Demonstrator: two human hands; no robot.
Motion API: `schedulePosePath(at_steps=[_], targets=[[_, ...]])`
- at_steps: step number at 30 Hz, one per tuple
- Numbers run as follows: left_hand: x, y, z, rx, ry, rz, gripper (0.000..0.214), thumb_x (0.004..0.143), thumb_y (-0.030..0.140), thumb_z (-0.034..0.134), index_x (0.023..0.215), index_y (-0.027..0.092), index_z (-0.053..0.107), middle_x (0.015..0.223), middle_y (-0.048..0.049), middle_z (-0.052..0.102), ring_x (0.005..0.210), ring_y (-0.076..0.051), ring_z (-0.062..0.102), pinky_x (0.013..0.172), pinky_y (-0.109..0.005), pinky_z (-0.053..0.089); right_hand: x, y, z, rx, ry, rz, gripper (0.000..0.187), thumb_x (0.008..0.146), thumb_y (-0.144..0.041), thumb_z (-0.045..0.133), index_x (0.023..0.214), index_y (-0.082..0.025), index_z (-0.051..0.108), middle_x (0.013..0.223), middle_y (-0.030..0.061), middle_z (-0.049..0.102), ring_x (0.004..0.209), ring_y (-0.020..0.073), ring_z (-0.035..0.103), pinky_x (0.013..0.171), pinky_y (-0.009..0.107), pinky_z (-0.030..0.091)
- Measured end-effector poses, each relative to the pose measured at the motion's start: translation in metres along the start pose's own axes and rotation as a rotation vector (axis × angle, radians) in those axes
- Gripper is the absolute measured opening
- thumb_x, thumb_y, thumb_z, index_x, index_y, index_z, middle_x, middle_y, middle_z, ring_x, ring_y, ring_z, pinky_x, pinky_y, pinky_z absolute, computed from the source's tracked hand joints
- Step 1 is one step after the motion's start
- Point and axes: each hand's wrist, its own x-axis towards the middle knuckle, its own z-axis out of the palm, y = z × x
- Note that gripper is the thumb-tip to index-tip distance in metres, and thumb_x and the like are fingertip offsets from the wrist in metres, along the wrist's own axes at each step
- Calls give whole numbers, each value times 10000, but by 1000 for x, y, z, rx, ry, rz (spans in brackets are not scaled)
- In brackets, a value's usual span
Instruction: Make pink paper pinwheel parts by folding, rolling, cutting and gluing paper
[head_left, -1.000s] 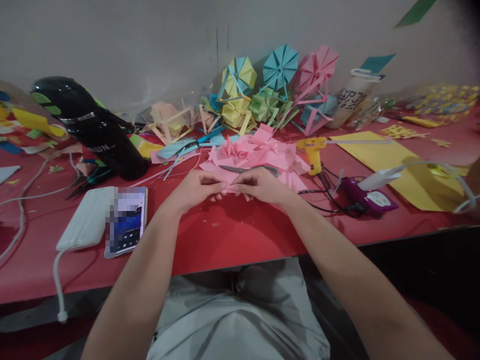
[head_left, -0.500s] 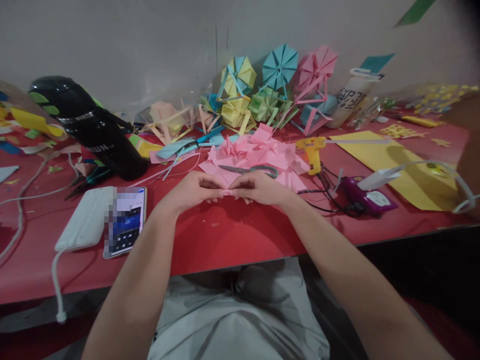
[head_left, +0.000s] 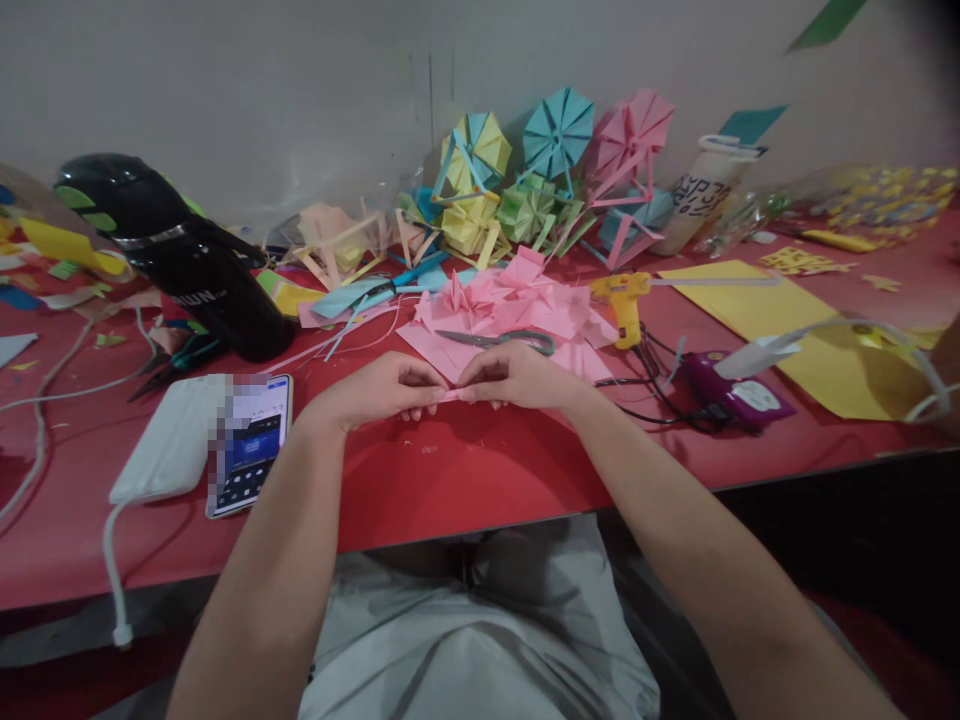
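A narrow strip of pink paper point(head_left: 451, 396) is pinched between my two hands, above the red table point(head_left: 472, 470). My left hand point(head_left: 390, 388) grips its left end between thumb and fingers, and my right hand point(head_left: 517, 378) pinches the right end. Most of the strip is covered by the fingertips. Just behind the hands lies a pile of folded pink paper pieces point(head_left: 517, 300). A pair of scissors point(head_left: 495, 340) rests on the front of that pile, close to my right hand.
Paper lanterns point(head_left: 559, 130) stand along the wall. A yellow glue gun point(head_left: 624, 305), a purple plug adapter point(head_left: 727, 390) and yellow paper sheets point(head_left: 810, 350) lie at right. On the left are a black bottle point(head_left: 202, 270), a white power bank point(head_left: 172, 440) and a phone point(head_left: 251, 450).
My left hand has shifted slightly left and down, so a little more of the pink strip shows between the fingertips. Both hands keep their pinch.
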Motion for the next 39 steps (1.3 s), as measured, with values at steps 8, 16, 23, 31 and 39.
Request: schedulePosePath(at_steps=[8, 16, 23, 31, 39], targets=[[-2, 1, 4, -72, -72, 65, 267, 819, 396, 718, 894, 141, 697, 696, -14, 656, 565, -104, 587, 551, -221, 460, 2, -6, -1, 198, 282, 59, 408, 586, -347, 884, 874, -160, 664, 641, -22, 642, 516, 90, 563, 513, 232, 463], [17, 7, 33, -352, 237, 165, 213, 813, 313, 743, 850, 128, 645, 736, -24, 664, 613, -136, 683, 575, -231, 507, 10, 3, 7, 512, 409, -24, 420, 617, -505, 862, 738, -175, 632, 677, -9, 630, 602, 96, 571, 611, 258, 487], [18, 10, 38, -447, 204, 61, 248, 803, 314, 778, 912, 133, 648, 799, -54, 721, 730, -173, 727, 742, -332, 597, 9, 1, 9, 373, 332, -31, 393, 686, -524, 806, 678, -168, 639, 632, -17, 597, 567, 83, 508, 579, 246, 441], [11, 7, 28, -205, 53, 1, 355, 711, 454, 821, 830, 144, 694, 785, -51, 731, 721, -170, 705, 714, -308, 576, 7, -3, 8, 168, 187, 66, 384, 769, -505, 746, 660, -166, 604, 585, -17, 581, 516, 77, 512, 517, 218, 426], [2, 0, 13, 284, 343, 272, 391, 750, 379, 777, 1082, 192, 692, 1147, -78, 712, 1072, -253, 653, 989, -395, 498, 4, -10, 10, -12, 159, 173, 290, 876, -355, 665, 675, -153, 611, 472, -46, 536, 378, 53, 435, 422, 194, 340]])
